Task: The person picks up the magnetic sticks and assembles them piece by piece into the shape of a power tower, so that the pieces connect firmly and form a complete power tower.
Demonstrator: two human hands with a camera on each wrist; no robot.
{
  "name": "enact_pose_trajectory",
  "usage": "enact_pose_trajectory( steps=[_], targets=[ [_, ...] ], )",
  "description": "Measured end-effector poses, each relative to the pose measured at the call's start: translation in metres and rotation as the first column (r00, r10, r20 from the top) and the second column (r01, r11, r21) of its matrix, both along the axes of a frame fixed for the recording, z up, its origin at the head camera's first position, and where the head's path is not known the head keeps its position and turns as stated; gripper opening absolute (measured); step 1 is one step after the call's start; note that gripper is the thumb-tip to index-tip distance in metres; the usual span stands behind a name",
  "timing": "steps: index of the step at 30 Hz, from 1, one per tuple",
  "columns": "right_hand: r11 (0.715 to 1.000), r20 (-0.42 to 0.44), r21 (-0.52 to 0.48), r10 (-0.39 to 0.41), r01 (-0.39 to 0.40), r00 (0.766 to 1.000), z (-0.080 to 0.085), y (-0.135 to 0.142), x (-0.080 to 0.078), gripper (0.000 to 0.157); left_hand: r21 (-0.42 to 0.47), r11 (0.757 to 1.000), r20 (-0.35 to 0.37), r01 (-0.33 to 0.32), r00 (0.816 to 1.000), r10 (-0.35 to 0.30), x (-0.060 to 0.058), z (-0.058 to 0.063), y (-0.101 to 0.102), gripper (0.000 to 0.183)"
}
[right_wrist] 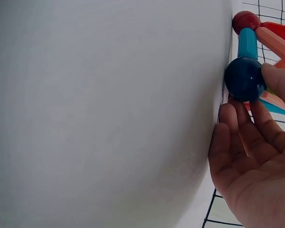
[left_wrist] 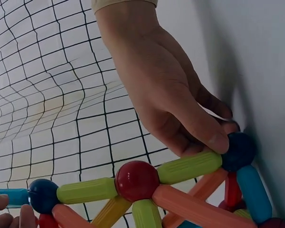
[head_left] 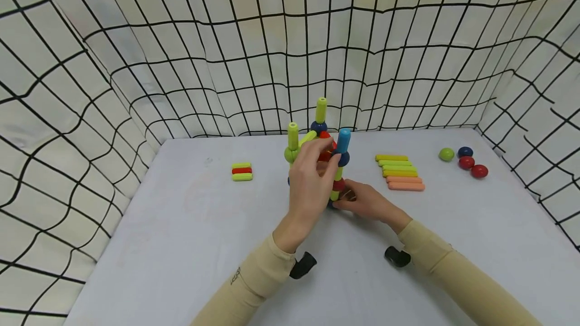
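Observation:
A tower of coloured building sticks and balls stands at the far middle of the table, partly behind my hands. At its top right, my left hand pinches a blue stick just above a navy ball; only its fingertips enter the left wrist view. Lower down, my right hand holds the bottom navy ball, its thumb against the ball where a lime-green stick joins it. A red ball links that stick to the one above.
Three short sticks lie to the left. Several yellow, green and orange sticks lie right of the tower, with loose balls further right. Black netting encloses the white table at the back and sides.

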State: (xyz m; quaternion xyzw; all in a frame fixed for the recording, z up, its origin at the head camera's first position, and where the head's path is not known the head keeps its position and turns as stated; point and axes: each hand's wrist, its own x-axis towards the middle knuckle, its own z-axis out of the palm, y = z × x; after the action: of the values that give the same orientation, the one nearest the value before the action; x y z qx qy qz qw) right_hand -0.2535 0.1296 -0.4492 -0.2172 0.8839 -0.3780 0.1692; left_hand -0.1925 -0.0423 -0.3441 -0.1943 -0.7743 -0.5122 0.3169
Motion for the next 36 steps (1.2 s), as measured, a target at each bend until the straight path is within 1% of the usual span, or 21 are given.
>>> enact_pose_trajectory(
  steps=[2, 5, 7, 9, 10, 12, 13, 15, 16, 17, 18, 19, 21, 22, 23, 24, 25, 27, 30, 34, 36],
  targets=[
    [1.0, 0.007, 0.005, 0.001, -0.001, 1.0, 0.001, 0.002, 0.0, 0.039, -0.04, 0.998, -0.061, -0.048, 0.997, 0.045, 0.005, -0.002, -0.004, 0.023],
    [1.0, 0.009, -0.005, 0.008, -0.008, 1.0, 0.004, 0.011, 0.0, 0.034, -0.058, 0.991, -0.155, -0.117, 0.982, 0.107, 0.01, -0.005, -0.013, 0.016],
    [0.999, 0.015, -0.027, 0.025, -0.025, 1.0, 0.011, 0.02, 0.001, 0.033, -0.024, 0.988, -0.201, -0.153, 0.969, 0.145, 0.009, -0.007, -0.02, 0.013],
    [0.997, 0.033, -0.059, 0.052, -0.05, 0.998, 0.022, 0.034, 0.001, 0.035, 0.026, 0.982, -0.222, -0.189, 0.956, 0.19, 0.006, -0.01, -0.028, 0.014],
    [0.995, 0.042, -0.075, 0.064, -0.061, 0.997, 0.029, 0.043, 0.0, 0.037, 0.05, 0.979, -0.219, -0.2, 0.954, 0.206, 0.003, -0.012, -0.032, 0.016],
    [0.991, 0.06, -0.123, 0.064, -0.057, 0.996, 0.043, 0.064, -0.003, 0.038, 0.08, 0.976, -0.175, -0.201, 0.961, 0.212, -0.003, -0.016, -0.039, 0.02],
    [0.991, 0.055, -0.131, 0.035, -0.028, 0.998, 0.05, 0.076, -0.005, 0.04, 0.084, 0.977, -0.139, -0.195, 0.969, 0.205, -0.005, -0.018, -0.043, 0.024],
    [0.985, 0.052, -0.151, -0.071, 0.078, 0.996, 0.061, 0.099, -0.011, 0.044, 0.073, 0.984, -0.052, -0.165, 0.984, 0.169, -0.01, -0.022, -0.048, 0.033],
    [0.976, 0.043, -0.158, -0.145, 0.15, 0.989, 0.064, 0.11, -0.016, 0.047, 0.068, 0.988, -0.005, -0.14, 0.99, 0.141, -0.012, -0.024, -0.051, 0.037],
    [0.957, 0.038, -0.169, -0.232, 0.235, 0.972, 0.066, 0.121, -0.02, 0.051, 0.063, 0.991, 0.04, -0.115, 0.993, 0.113, -0.014, -0.025, -0.053, 0.041],
    [0.929, 0.033, -0.179, -0.323, 0.324, 0.946, 0.067, 0.13, -0.024, 0.056, 0.056, 0.994, 0.076, -0.092, 0.993, 0.088, -0.015, -0.026, -0.055, 0.043],
    [0.895, 0.026, -0.184, -0.408, 0.406, 0.912, 0.066, 0.139, -0.029, 0.06, 0.051, 0.996, 0.105, -0.076, 0.992, 0.07, -0.016, -0.027, -0.056, 0.043],
    [0.821, 0.021, -0.205, -0.541, 0.533, 0.841, 0.062, 0.153, -0.04, 0.066, 0.047, 0.997, 0.137, -0.055, 0.989, 0.048, -0.016, -0.028, -0.059, 0.042],
    [0.785, 0.021, -0.214, -0.591, 0.581, 0.806, 0.059, 0.158, -0.046, 0.067, 0.048, 0.998, 0.144, -0.05, 0.989, 0.043, -0.017, -0.028, -0.06, 0.042],
    [0.757, 0.02, -0.217, -0.627, 0.616, 0.778, 0.056, 0.163, -0.051, 0.067, 0.048, 0.998, 0.148, -0.049, 0.988, 0.041, -0.017, -0.028, -0.06, 0.041],
    [0.74, 0.017, -0.204, -0.652, 0.641, 0.758, 0.053, 0.167, -0.056, 0.066, 0.046, 0.998, 0.149, -0.048, 0.988, 0.041, -0.017, -0.028, -0.061, 0.041],
    [0.731, 0.005, -0.172, -0.67, 0.66, 0.743, 0.05, 0.171, -0.061, 0.067, 0.047, 0.998, 0.151, -0.047, 0.988, 0.04, -0.017, -0.027, -0.061, 0.042],
    [0.724, -0.013, -0.099, -0.686, 0.682, 0.727, 0.044, 0.178, -0.068, 0.067, 0.049, 0.998, 0.159, -0.045, 0.987, 0.036, -0.016, -0.027, -0.062, 0.043],
    [0.721, -0.046, 0.026, -0.691, 0.692, 0.722, 0.036, 0.187, -0.073, 0.067, 0.05, 0.998, 0.178, -0.033, 0.984, 0.024, -0.016, -0.027, -0.062, 0.044],
    [0.724, -0.101, 0.122, -0.672, 0.679, 0.734, 0.027, 0.195, -0.075, 0.062, 0.057, 0.998, 0.195, -0.012, 0.981, 0.001, -0.018, -0.027, -0.062, 0.044],
    [0.724, -0.132, 0.144, -0.661, 0.674, 0.738, 0.025, 0.197, -0.075, 0.059, 0.07, 0.998, 0.199, 0.007, 0.98, -0.021, -0.018, -0.027, -0.062, 0.045]
  ],
)
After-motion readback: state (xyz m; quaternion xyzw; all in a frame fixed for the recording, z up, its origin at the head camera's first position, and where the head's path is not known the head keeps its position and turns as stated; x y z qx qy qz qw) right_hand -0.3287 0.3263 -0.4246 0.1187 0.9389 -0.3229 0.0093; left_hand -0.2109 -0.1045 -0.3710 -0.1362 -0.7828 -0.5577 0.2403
